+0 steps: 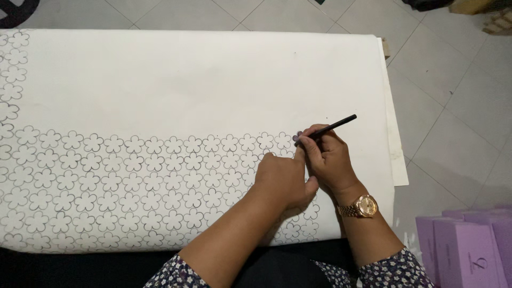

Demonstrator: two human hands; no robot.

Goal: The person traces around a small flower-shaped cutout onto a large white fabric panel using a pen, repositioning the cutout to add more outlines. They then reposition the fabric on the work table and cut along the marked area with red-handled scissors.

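While the pen [326, 128] was pinched in the right hand [328, 160], its tip sat at the sheet [202, 85], right at the end of the top flower row. Fingers were curled tight around the barrel; back end of the pen pointed up and to the right. A small purple piece [296, 137] showed just by the tip, under the fingertips; couldn't tell what it was.

Left hand [282, 181] lay knuckles-up on the sheet, touching the right hand on its left side. Fingers were bent, tips reaching toward the pen tip. Couldn't tell whether it gripped anything; nothing visible in it.

Gold watch [362, 206] was on the right wrist. Both sleeves had a dark floral print.

Sheet was white and covered most of the view. Outlined five-petal flowers [133, 181] filled its lower half in rows, plus a column up the left edge; upper part was blank. Sheet's right edge overlapped a second white layer [397, 154] beneath.

Grey tiled floor [458, 96] ran around it. Purple boxes [464, 245] stood at lower right, well apart from the hands.
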